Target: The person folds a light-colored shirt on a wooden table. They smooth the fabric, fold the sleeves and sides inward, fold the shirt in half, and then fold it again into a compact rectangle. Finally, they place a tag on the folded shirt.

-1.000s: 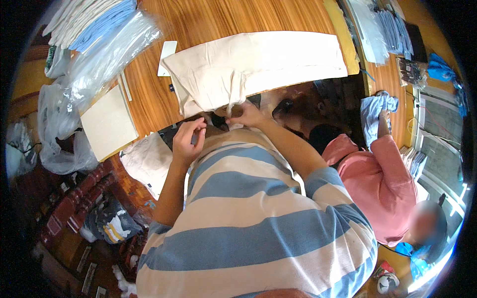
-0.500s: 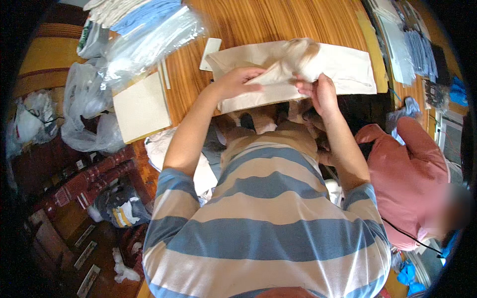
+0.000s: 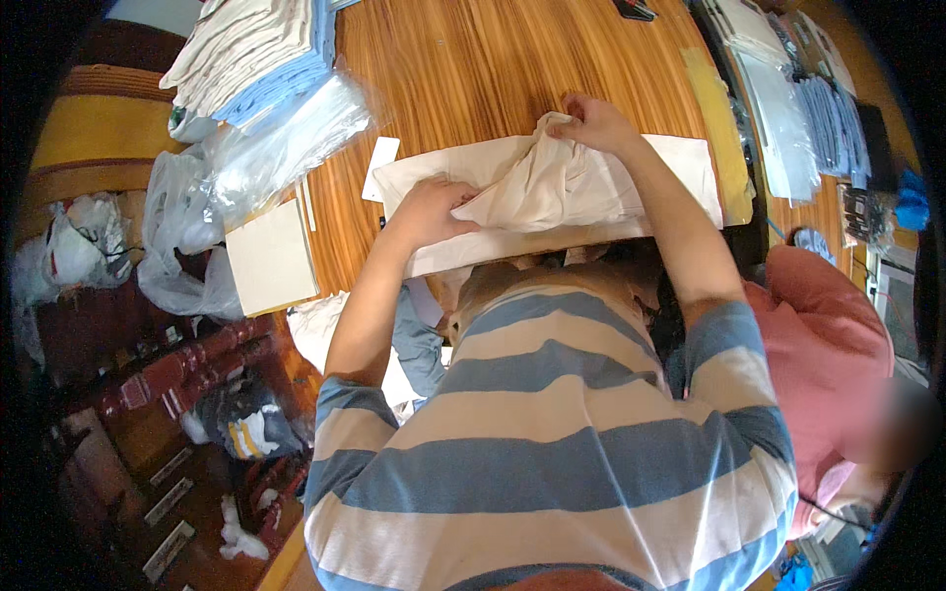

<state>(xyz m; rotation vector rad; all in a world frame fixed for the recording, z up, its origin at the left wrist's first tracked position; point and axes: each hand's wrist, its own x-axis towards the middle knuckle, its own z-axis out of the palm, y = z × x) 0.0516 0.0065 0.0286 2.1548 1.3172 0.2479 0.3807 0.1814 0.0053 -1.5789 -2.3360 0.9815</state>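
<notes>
A cream folded garment (image 3: 660, 182) lies along the table's near edge, its middle bunched up into loose creases. My right hand (image 3: 599, 123) is at the far side of the bunch, with thumb and fingers closed on a gathered fold. On the garment's left part rests my left hand (image 3: 439, 212), fingers bent and pinching the edge of a layer. A small white card (image 3: 379, 167) lies just beyond the garment's left end.
Stacked cream and blue garments (image 3: 246, 59) and clear plastic bags (image 3: 296, 143) sit at the far left. Nearer is a cream board (image 3: 271, 258). A yellow strip (image 3: 717, 128) borders the right edge. A person in a red top (image 3: 823, 345) is close on my right.
My right hand has moved away from me to the far side of the garment, drawing up a fold. My left hand remains at the left part. The view has shifted slightly.
</notes>
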